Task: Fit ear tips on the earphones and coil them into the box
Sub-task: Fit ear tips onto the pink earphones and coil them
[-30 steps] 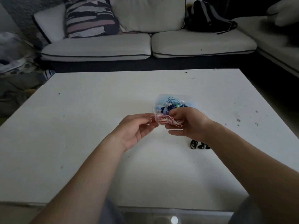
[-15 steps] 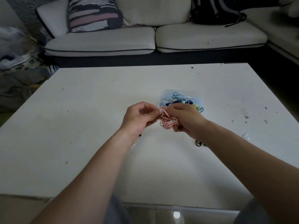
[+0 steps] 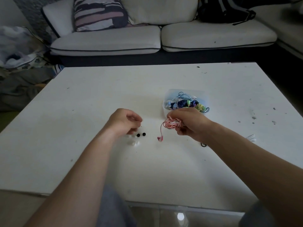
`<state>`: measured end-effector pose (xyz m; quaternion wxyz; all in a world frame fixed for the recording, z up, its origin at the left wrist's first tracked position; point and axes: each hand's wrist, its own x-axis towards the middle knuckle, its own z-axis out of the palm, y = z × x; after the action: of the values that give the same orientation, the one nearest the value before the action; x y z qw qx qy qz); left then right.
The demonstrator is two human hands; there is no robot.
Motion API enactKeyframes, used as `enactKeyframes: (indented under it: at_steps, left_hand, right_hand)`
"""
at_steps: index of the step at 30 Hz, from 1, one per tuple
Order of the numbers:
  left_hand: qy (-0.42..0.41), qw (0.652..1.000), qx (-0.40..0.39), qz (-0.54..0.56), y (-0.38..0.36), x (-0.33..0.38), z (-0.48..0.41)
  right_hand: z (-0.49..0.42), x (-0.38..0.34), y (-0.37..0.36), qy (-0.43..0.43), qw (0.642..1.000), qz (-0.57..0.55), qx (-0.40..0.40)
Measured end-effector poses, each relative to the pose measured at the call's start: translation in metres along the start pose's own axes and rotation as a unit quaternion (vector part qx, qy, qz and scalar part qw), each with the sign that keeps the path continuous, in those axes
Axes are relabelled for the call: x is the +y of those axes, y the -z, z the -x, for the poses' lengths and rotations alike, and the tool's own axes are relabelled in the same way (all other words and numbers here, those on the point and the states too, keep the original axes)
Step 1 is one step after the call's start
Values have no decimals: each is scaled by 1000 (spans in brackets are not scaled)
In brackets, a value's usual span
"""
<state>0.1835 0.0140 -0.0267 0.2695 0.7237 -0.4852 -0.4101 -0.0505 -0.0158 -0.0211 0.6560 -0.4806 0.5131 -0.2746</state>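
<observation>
2 blk tips [image 3: 138, 135], 1 box [image 3: 171, 92]

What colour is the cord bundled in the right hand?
Pink with white stripes; the cord in the right hand shows best in the head view.

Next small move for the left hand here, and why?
Probably the left hand pinches one of the loose ear tips and carries it to the pink earbud. That hand hovers, fingers curled, right over the tips on the table. The right hand grips the pink coil with the bud dangling beside them, and the coil is not yet in the box.
</observation>
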Motion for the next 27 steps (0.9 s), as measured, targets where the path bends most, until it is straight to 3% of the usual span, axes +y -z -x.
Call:
enactKeyframes:
  at_steps: [3, 5, 22, 27]
  left_hand:
    - [20, 986, 14, -167, -7, -17, -12]
    - [15, 979, 34, -202, -8, -24, -17]
    - [27, 970, 31, -238, -15, -28, -26]
    - [9, 980, 82, -183, -3, -13, -16]
  right_hand:
    - [-2, 4, 2, -16, 1000, -12, 1]
    - [-3, 5, 3, -22, 1000, -12, -1]
    - [-2, 4, 8, 17, 1000, 4, 2]
    - [-2, 2, 7, 20, 1000, 3, -5]
